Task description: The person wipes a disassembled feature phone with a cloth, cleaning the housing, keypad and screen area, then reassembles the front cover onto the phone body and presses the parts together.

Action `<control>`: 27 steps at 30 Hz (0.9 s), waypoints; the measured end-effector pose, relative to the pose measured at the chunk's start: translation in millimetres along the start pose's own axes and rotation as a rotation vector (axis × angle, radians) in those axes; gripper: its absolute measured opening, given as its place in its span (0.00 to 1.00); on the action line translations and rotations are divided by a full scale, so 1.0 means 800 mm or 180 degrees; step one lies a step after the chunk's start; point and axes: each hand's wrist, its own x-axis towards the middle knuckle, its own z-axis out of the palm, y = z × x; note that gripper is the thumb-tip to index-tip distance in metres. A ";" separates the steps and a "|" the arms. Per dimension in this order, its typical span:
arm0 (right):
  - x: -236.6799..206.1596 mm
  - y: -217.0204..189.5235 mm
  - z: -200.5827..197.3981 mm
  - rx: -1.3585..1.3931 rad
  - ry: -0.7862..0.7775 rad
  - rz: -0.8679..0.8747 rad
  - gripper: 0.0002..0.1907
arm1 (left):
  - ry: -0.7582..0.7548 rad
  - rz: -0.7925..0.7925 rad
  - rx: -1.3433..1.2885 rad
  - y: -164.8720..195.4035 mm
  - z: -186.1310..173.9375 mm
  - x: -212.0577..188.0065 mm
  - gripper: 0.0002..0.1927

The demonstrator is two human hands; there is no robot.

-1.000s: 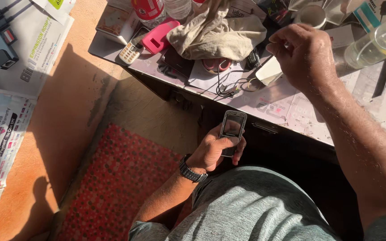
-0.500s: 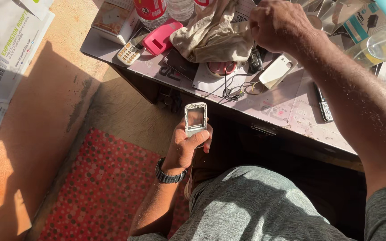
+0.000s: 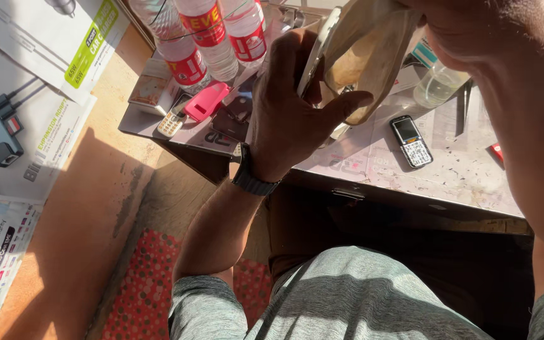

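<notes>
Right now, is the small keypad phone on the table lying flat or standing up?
Lying flat. The keypad phone rests face up on the table, its dark screen and white keys showing, clear of both hands.

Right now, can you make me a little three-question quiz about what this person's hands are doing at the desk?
1. True or false: the left hand holds a pale phone up on edge.
2. What does the right hand press against that phone? A) a pink case B) a beige cloth C) a bottle
3. Fill in: the black keypad phone lies flat on the ____.

Key: 1 true; 2 B, the beige cloth; 3 desk.
</notes>
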 end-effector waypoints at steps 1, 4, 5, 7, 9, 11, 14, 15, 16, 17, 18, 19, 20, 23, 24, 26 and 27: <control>-0.015 -0.015 -0.008 -0.0080 -0.0117 -0.0184 0.13 | -0.0021 0.0040 -0.0132 0.012 0.016 0.007 0.31; -0.069 -0.061 -0.028 -0.0527 0.0032 -0.0408 0.11 | -0.0178 0.0366 -0.0185 0.040 0.051 0.022 0.20; -0.091 -0.075 -0.032 -0.0802 0.0209 -0.0529 0.11 | -0.0261 0.0504 -0.0223 0.047 0.061 0.025 0.18; -0.136 -0.106 -0.046 -0.1372 0.0559 -0.0730 0.10 | -0.0440 0.0767 -0.0382 0.060 0.081 0.030 0.17; -0.179 -0.130 -0.056 -0.1945 0.0855 -0.0913 0.09 | -0.0697 0.0676 -0.0632 0.073 0.106 0.031 0.18; -0.240 -0.145 -0.046 -0.1806 0.1486 -0.0829 0.05 | -0.1074 0.0234 -0.0873 0.087 0.136 0.030 0.19; -0.311 -0.128 -0.015 -0.2316 0.1376 -0.1946 0.05 | -0.1714 -0.0072 -0.1126 0.111 0.191 0.032 0.22; -0.329 -0.114 -0.005 -0.2333 0.1486 -0.1514 0.06 | -0.1773 0.0091 -0.1153 0.120 0.205 0.028 0.22; -0.349 -0.102 0.001 -0.2339 0.1614 -0.1065 0.08 | -0.1854 0.0254 -0.1192 0.134 0.222 0.024 0.21; -0.363 -0.086 0.004 -0.1979 0.1695 -0.0609 0.07 | -0.1932 0.0416 -0.1257 0.142 0.239 0.019 0.21; -0.375 -0.070 0.005 -0.1607 0.1768 -0.0189 0.07 | -0.2100 0.0376 -0.1213 0.151 0.254 0.010 0.22; -0.387 -0.056 0.004 -0.1436 0.1517 0.0186 0.06 | -0.2243 0.0361 -0.1141 0.159 0.262 -0.001 0.22; -0.399 -0.044 0.002 -0.1248 0.1253 0.0547 0.06 | -0.2378 0.0346 -0.1067 0.165 0.270 -0.014 0.23; -0.433 -0.020 -0.015 -0.1034 0.0968 0.1418 0.08 | -0.2917 0.0071 -0.1002 0.178 0.285 -0.073 0.25; -0.443 -0.014 -0.022 -0.1051 0.0947 0.1640 0.10 | -0.2840 0.0124 -0.1100 0.180 0.288 -0.095 0.24; -0.463 -0.006 -0.033 0.0071 0.1612 0.1270 0.16 | -0.2751 0.0132 -0.1315 0.182 0.296 -0.128 0.21; -0.472 -0.002 -0.036 0.0630 0.1926 0.1068 0.19 | -0.2747 0.0078 -0.1431 0.181 0.300 -0.142 0.20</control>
